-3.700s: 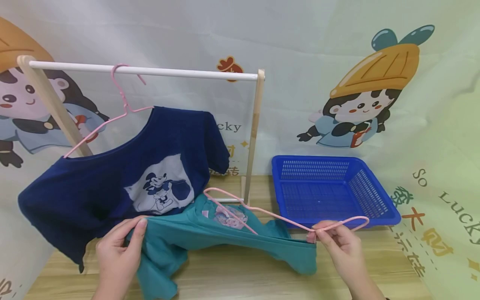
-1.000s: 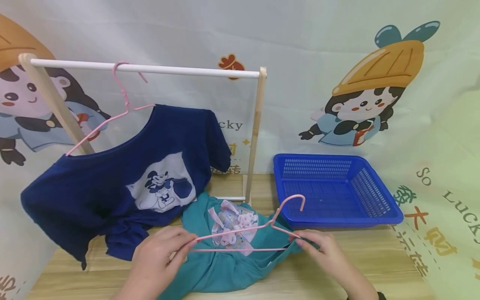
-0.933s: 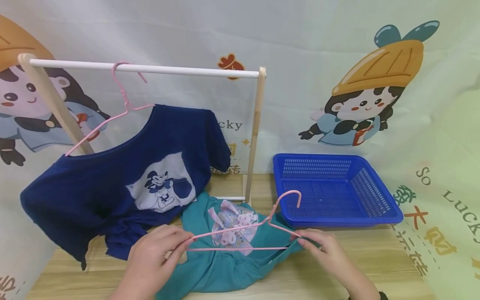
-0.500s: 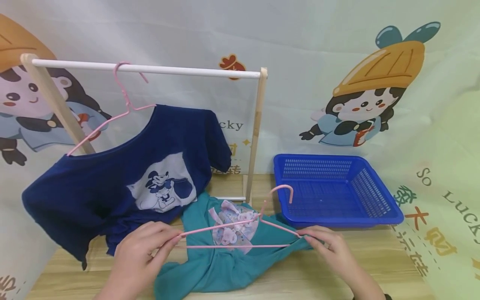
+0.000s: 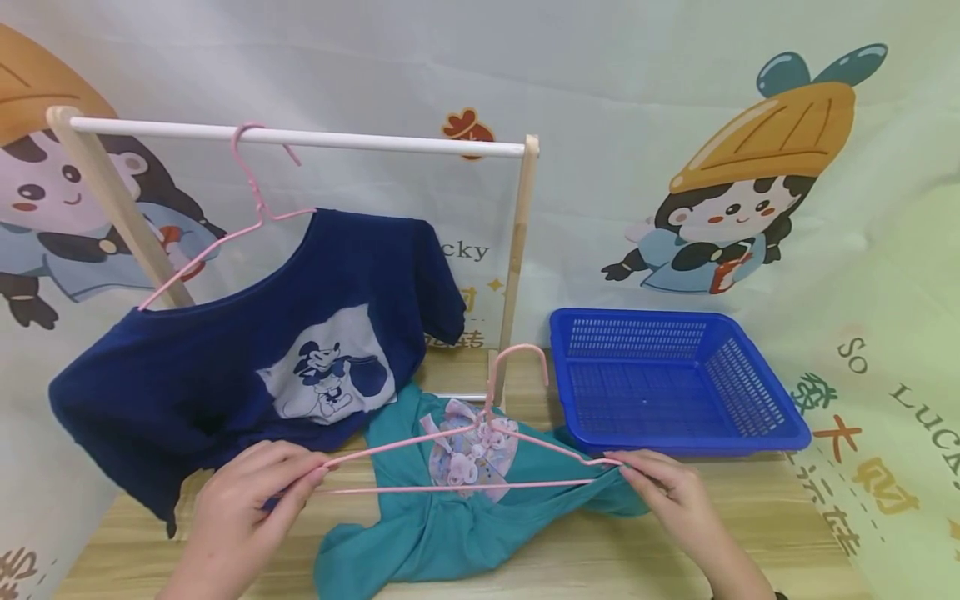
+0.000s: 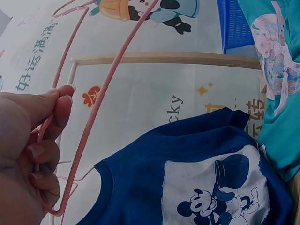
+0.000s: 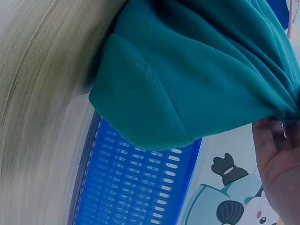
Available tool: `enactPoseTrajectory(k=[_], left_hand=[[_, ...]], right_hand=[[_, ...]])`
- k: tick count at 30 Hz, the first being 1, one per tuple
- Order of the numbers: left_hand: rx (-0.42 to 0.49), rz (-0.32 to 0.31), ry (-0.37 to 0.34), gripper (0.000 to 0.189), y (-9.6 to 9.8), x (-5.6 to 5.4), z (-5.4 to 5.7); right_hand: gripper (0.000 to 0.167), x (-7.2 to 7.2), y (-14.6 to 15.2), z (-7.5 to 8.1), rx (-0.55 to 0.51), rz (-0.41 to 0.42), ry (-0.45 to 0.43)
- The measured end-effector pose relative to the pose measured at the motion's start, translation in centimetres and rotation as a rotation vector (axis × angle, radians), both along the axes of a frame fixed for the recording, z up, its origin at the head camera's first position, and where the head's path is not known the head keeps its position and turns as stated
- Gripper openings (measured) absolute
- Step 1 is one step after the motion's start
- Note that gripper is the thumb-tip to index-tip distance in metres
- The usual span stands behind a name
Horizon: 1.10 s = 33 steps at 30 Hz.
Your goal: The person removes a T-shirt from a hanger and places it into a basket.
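A pink hanger [image 5: 405, 444] is stretched between the two hands in the head view, hook upward. My left hand [image 5: 251, 504] pinches its left end, which is bare of cloth; in the left wrist view the fingers of that hand [image 6: 47, 122] curl round the rod. My right hand [image 5: 667, 492] pinches the hanger's right end together with the teal shirt [image 5: 450, 542]. That end sits at the shirt's neckline. The rest of the shirt lies bunched on the table, its floral patch facing up. In the right wrist view, teal cloth [image 7: 187, 84] drapes from the right fingertips.
A rack with a white rail [image 5: 390, 143] stands at the left. From it hangs a navy T-shirt [image 5: 225, 367] on another pink hanger [image 5: 258, 196]. A blue basket [image 5: 562, 400] sits behind my right hand. Printed cloth [image 5: 600, 100] covers the walls behind the wooden table [image 5: 570, 567].
The hanger's right end went into the teal shirt's neckline, and my left hand moved from the shirt to the hanger. Lately the hanger's left end and hook shifted left, while the right hand moved slightly right.
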<state>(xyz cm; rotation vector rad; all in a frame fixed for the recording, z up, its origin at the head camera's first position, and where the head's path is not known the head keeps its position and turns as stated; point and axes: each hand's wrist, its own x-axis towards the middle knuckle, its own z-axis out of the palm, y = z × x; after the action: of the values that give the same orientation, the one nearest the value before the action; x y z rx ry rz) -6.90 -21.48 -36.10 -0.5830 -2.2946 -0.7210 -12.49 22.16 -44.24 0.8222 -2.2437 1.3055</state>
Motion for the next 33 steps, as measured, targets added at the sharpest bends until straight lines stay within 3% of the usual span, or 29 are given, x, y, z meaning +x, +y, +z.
enactPoseTrajectory(k=[8,14,18,26,33], left_hand=[[0.062,0.016,-0.024,0.030,-0.7,0.1,-0.1],[0.232,0.040,-0.001,0.031,-1.5,0.3,-0.2],[0.345,0.107,0.010,0.026,-1.6,0.4,0.1],[0.439,0.265,0.014,0.013,-2.1,0.4,0.6],[0.543,0.252,0.145,0.011,-3.0,0.0,0.3]], right_hand=[[0.032,0.2,-0.1,0.1,0.002,-0.085,-0.057],[0.030,0.2,-0.2,0.3,-0.044,-0.047,-0.096],[0.030,0.3,-0.2,0.3,-0.031,-0.022,-0.119],[0.032,0.5,-0.4,0.4,0.020,-0.019,-0.135],[0.030,0.7,-0.6,0.5,0.049,-0.044,-0.136]])
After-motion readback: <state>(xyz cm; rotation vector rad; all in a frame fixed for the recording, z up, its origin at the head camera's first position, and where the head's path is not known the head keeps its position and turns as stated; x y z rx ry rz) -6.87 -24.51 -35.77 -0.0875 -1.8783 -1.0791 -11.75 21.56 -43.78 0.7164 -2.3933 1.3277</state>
